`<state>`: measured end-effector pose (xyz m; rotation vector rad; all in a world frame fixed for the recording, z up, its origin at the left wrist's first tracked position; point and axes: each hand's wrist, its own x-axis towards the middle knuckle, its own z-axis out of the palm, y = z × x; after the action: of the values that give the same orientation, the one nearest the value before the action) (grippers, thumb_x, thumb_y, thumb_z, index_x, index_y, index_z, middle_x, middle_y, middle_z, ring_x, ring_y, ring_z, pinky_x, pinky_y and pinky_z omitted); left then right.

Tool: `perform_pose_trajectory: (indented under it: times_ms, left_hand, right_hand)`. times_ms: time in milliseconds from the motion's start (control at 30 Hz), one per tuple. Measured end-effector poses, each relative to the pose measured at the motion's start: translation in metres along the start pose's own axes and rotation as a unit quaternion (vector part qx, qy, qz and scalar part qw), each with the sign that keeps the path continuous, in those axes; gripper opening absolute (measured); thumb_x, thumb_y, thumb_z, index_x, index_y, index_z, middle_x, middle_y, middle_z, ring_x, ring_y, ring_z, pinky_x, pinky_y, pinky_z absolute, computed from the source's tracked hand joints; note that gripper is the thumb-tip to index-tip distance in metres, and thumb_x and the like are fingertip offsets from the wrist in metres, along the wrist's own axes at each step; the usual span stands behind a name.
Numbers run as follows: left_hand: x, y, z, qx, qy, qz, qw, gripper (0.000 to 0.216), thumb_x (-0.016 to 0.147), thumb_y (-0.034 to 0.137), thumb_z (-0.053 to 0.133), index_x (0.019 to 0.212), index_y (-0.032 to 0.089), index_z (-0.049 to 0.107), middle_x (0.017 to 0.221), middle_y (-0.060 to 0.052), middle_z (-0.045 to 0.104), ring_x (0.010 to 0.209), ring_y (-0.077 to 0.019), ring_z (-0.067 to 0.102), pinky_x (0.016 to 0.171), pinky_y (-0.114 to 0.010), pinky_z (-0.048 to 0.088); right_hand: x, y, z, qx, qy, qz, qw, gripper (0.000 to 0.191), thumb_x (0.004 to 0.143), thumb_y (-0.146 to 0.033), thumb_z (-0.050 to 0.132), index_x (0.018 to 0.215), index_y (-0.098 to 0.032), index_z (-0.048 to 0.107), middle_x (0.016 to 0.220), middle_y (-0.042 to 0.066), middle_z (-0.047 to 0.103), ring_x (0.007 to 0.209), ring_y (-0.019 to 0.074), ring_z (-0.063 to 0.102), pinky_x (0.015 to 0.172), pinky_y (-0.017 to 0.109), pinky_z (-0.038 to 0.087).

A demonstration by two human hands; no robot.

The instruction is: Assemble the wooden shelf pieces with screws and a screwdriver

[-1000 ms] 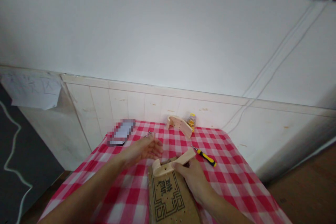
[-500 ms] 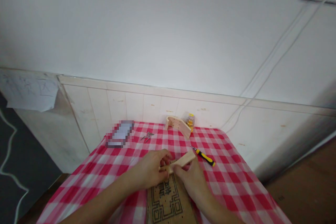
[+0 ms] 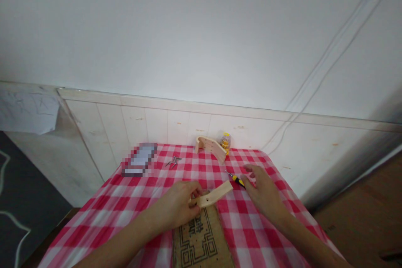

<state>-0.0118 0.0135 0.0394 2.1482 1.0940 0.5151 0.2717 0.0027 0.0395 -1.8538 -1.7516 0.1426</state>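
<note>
My left hand [image 3: 180, 205] is closed on the near end of a curved pale wooden piece [image 3: 216, 194], holding it on the top edge of a brown wooden board [image 3: 201, 238] with a dark engraved pattern. My right hand [image 3: 262, 188] is spread above the red-checked tablecloth [image 3: 132, 201], fingertips at the handle of a yellow-and-black screwdriver [image 3: 236, 178]; nothing is in it.
A second curved wooden piece [image 3: 210, 147] and a small yellow-capped jar [image 3: 225, 142] stand at the table's far edge by the panelled wall. A few loose screws [image 3: 173, 161] and a blurred flat device [image 3: 140, 159] lie at the back left. The table drops off at the right.
My right hand let go of the wooden piece and moved right to the screwdriver. My left hand, back from the screws a second ago, now holds the piece alone.
</note>
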Motion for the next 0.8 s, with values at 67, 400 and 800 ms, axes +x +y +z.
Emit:
perform_pose_trajectory:
  times_ms: [67,400,800]
  left_hand:
    - [0.0,0.0,0.0,-0.002,0.004,0.001,1.0,0.026,0.075,0.019,0.064,0.1,0.019,0.072,0.098,-0.009,0.076,0.09,-0.0285,0.069,0.073,-0.032,0.046]
    - [0.0,-0.001,0.0,0.012,-0.012,-0.012,1.0,0.027,0.075,0.021,0.065,0.101,0.018,0.07,0.099,-0.008,0.076,0.091,-0.0267,0.069,0.076,-0.033,0.049]
    - [-0.003,0.007,-0.008,0.007,-0.026,-0.02,0.999,0.032,0.077,0.019,0.064,0.109,0.018,0.066,0.11,-0.008,0.075,0.101,-0.025,0.068,0.084,-0.033,0.05]
  right_hand:
    - [0.006,0.006,0.001,-0.061,-0.03,-0.021,0.997,0.036,0.092,-0.028,0.055,0.121,-0.011,0.068,0.121,0.021,0.071,0.116,0.0346,0.065,0.098,0.048,0.05]
    - [0.012,0.016,0.015,-0.048,-0.091,-0.023,0.994,0.019,0.09,-0.013,0.055,0.088,-0.015,0.073,0.09,0.015,0.077,0.083,0.0271,0.072,0.072,0.033,0.048]
    - [0.033,0.004,0.063,0.189,-0.008,-0.126,0.974,0.031,0.096,-0.035,0.051,0.114,-0.02,0.071,0.11,0.012,0.079,0.098,0.0281,0.074,0.084,0.039,0.058]
